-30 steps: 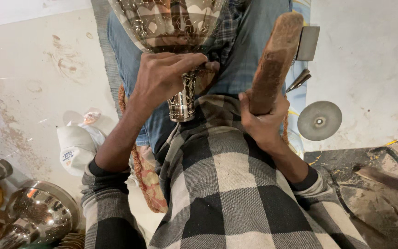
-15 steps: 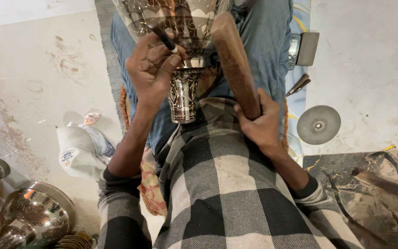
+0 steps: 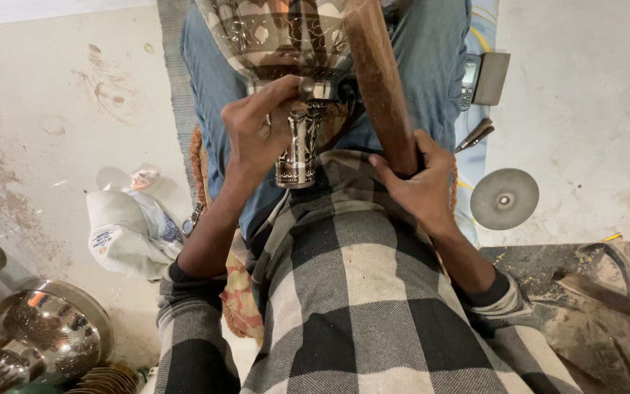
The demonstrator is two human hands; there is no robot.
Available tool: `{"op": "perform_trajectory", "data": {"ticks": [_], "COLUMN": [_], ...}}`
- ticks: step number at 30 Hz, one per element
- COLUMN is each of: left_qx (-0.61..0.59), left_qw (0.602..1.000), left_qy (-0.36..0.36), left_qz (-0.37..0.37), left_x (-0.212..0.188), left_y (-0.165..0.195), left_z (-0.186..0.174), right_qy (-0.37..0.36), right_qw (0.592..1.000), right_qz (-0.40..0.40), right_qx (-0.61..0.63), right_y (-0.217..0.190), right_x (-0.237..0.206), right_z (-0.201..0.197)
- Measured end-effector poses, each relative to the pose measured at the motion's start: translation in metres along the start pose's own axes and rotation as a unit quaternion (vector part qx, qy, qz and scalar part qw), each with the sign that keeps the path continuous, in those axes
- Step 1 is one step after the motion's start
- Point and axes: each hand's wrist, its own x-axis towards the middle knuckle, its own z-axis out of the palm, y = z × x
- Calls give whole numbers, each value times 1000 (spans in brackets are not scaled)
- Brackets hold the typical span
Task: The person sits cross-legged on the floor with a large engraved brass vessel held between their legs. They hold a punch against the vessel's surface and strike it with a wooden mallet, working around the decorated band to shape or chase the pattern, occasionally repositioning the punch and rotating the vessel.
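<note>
Raised: wooden mallet (image 3: 377,80) in right hand (image 3: 421,182); left hand (image 3: 260,131) gripping goblet (image 3: 293,87) stem.

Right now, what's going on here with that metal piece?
A seated person holds an engraved metal vessel over their lap. The left hand is wrapped around its ornate stem, pinching something small and dark against it. The right hand holds a brown wooden club up beside the bowl. A grey disc and a polished metal bowl lie on the floor.
</note>
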Motion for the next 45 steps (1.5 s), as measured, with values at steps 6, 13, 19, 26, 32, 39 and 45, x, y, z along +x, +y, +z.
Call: {"op": "perform_trajectory", "data": {"ticks": [6,13,19,26,32,39,45], "left_qx": [67,28,58,61,62,64,68], "left_qw": [997,999,998,998,997,997,995], "left_qy": [-44,-1,-8,-27,-31,-50,-67], "left_qz": [9,21,29,13,20,11,3], "left_x": [-2,-3,0,5,9,11,11], "left_y": [-1,-6,0,12,13,17,14], "left_z": [-2,-2,-1,-9,-11,-17,-16], "right_qy": [-13,-26,-51,-52,-68,-45,-44], "right_qw": [1000,993,989,978,975,965,969], "right_qz": [-14,-115,-116,-156,-158,-179,-176], "right_qx": [-5,26,-79,-128,-138,-187,-169], "right_y": [-19,-35,-59,-74,-73,-68,-62], "right_x": [13,30,44,51,52,48,47], "right_z": [-10,-22,-45,-45,-43,-39,-38]}}
